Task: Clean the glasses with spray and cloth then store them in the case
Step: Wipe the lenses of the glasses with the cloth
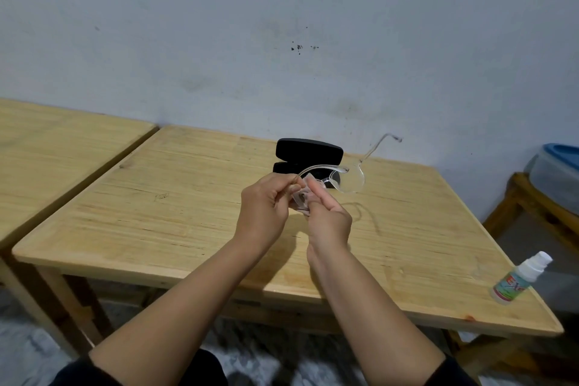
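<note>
The glasses [341, 177] are held above the middle of the worktop [175, 216], in front of the case [308, 152]. The left hand [266, 210] has its grip closed, fingers curled, pinching the frame at one lens. The right hand [329, 222] also has its grip closed, pinching a small pale cloth [302, 199] against that lens; the cloth is mostly hidden between the fingers. The other lens and one arm of the frame stick out free to the right.

Handling, as judged: the frame is clear plastic, thin and light, likely springy at the arms and easily twisted at the hinges. The lenses are smooth and probably slippery if wet. Best hold is at the rim or bridge, not on the projecting arm. The cloth looks soft and limp.

The case is black, oblong with rounded ends, matt, and stands open with the lid raised, well back on the worktop. The spray bottle [517, 279] is small, white-capped with a coloured label, standing near the right front corner, well apart from the hands. The worktop is pale, grained wood.
</note>
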Tool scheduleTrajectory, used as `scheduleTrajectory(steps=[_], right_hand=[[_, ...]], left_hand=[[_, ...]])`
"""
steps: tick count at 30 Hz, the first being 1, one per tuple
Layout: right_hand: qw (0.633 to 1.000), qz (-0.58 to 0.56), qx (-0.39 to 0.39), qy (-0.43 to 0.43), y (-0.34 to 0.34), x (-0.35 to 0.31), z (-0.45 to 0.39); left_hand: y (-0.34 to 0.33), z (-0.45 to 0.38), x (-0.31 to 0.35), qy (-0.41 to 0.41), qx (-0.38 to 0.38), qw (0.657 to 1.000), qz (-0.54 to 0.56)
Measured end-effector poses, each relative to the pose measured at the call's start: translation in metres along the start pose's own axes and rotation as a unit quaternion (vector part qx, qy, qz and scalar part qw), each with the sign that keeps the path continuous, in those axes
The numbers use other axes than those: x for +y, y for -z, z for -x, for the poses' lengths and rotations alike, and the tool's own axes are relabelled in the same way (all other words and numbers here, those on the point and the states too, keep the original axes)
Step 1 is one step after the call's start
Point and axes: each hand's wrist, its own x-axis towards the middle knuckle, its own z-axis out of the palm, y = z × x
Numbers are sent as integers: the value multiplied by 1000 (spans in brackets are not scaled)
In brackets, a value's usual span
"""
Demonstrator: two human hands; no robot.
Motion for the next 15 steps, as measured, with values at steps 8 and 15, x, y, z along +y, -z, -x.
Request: scheduleTrajectory(steps=[8,15], right_hand=[[987,151,-62,-3,4,-4,-7],[982,176,-2,69,13,-9,2]], left_hand=[[6,-3,-5,41,27,999,18],[6,1,-12,37,18,999,6]])
